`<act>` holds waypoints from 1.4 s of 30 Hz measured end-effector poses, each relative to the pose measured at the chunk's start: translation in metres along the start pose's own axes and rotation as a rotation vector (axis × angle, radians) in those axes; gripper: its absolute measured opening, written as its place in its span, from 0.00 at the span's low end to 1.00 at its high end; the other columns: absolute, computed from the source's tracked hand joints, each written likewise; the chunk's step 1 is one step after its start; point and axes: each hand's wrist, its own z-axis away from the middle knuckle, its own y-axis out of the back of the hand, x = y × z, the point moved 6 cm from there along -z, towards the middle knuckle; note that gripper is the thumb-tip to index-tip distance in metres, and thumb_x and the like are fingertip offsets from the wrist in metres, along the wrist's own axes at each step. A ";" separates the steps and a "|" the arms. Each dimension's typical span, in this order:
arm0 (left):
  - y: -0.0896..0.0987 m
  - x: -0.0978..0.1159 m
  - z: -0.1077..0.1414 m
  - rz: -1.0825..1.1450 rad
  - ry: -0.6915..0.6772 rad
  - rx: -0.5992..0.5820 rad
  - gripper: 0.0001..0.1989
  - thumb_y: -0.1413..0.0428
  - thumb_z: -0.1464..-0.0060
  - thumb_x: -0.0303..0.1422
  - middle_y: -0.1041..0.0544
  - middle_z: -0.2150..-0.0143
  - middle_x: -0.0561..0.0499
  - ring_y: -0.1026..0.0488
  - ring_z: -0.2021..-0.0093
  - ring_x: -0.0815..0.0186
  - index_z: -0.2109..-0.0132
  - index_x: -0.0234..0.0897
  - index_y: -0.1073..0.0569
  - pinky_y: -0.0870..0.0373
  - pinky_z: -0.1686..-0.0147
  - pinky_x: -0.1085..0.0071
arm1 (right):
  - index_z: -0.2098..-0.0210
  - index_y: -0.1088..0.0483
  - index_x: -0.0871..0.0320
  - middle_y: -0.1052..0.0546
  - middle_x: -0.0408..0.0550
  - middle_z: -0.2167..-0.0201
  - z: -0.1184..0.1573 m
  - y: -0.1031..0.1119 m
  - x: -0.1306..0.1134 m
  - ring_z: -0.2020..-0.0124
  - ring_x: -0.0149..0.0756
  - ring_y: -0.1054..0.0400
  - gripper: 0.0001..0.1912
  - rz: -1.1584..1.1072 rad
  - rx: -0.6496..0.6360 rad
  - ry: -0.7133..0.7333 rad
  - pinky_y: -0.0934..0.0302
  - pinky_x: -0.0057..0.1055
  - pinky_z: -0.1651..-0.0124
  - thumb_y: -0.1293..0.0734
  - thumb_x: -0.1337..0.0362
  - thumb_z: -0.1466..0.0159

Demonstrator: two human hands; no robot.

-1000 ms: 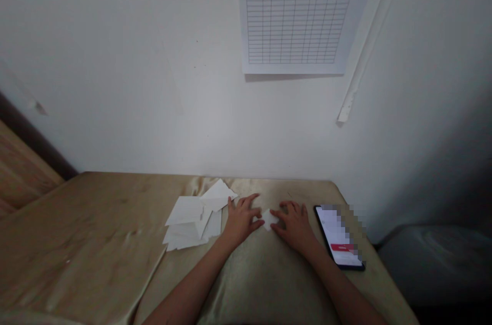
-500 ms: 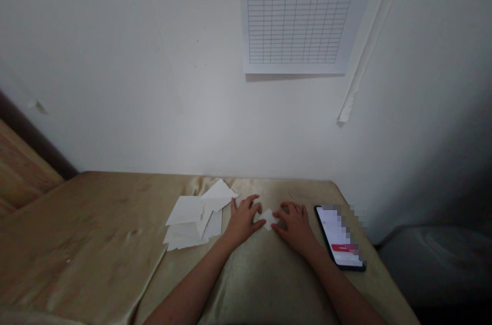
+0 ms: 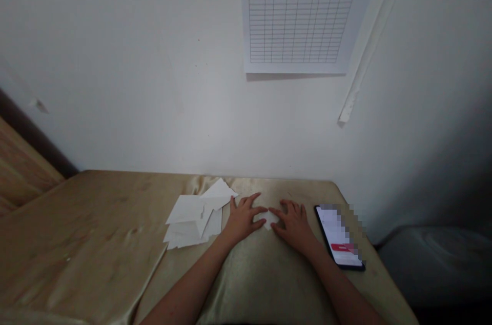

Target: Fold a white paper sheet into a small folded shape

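A small white piece of paper (image 3: 268,220) lies on the cloth-covered table between my two hands, partly covered by fingertips. My left hand (image 3: 244,218) touches its left side with thumb and index finger, the other fingers spread; its little finger is at the edge of the loose white papers (image 3: 186,209). From the right, my right hand (image 3: 292,221) rests index finger and thumb on the small paper, its remaining fingers apart. Both hands are open, palms down, and the index fingertips nearly meet at the paper's top.
A phone (image 3: 340,238) with a lit screen lies near the table's right edge. The tan, shiny cloth (image 3: 96,232) covers the table, which stands against a white wall. A printed grid sheet (image 3: 295,66) hangs above. Wooden furniture (image 3: 23,171) is at far left.
Both index fingers have stretched inward over the top of the small paper, so less of it shows. The loose papers and phone have not moved.
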 end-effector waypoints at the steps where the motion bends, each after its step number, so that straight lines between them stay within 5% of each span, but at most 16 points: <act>1: 0.001 0.000 0.000 0.001 -0.002 -0.002 0.18 0.38 0.43 0.43 0.42 0.28 0.54 0.40 0.34 0.48 0.46 0.61 0.25 0.69 0.37 0.27 | 0.40 0.34 0.36 0.38 0.52 0.35 -0.001 0.002 -0.001 0.32 0.51 0.50 0.24 0.004 0.010 0.007 0.65 0.60 0.32 0.35 0.51 0.35; 19: 0.002 0.001 -0.001 0.012 0.037 0.013 0.17 0.37 0.45 0.44 0.38 0.31 0.53 0.42 0.34 0.47 0.48 0.60 0.24 0.71 0.39 0.24 | 0.65 0.22 0.52 0.27 0.51 0.53 0.012 0.025 -0.004 0.46 0.45 0.37 0.09 0.062 0.144 0.055 0.62 0.51 0.31 0.35 0.58 0.35; 26: -0.001 0.005 -0.002 0.019 0.023 -0.002 0.19 0.37 0.45 0.41 0.39 0.30 0.51 0.42 0.33 0.47 0.46 0.59 0.26 0.69 0.40 0.22 | 0.60 0.26 0.55 0.28 0.53 0.53 0.007 0.009 -0.002 0.46 0.47 0.37 0.11 0.064 0.201 -0.009 0.56 0.51 0.34 0.34 0.55 0.35; 32: -0.001 0.006 -0.002 0.001 0.018 -0.025 0.22 0.39 0.43 0.43 0.42 0.28 0.53 0.44 0.33 0.44 0.42 0.65 0.29 0.72 0.40 0.23 | 0.44 0.30 0.46 0.32 0.54 0.45 0.007 -0.001 -0.004 0.40 0.49 0.42 0.18 0.042 0.175 0.042 0.56 0.52 0.34 0.35 0.57 0.34; 42: 0.002 0.007 -0.006 0.006 0.031 0.002 0.20 0.36 0.47 0.42 0.40 0.29 0.54 0.44 0.33 0.43 0.47 0.64 0.24 0.73 0.39 0.23 | 0.43 0.29 0.38 0.32 0.53 0.43 0.004 0.001 0.000 0.38 0.50 0.44 0.19 0.035 0.119 -0.019 0.55 0.53 0.36 0.35 0.53 0.34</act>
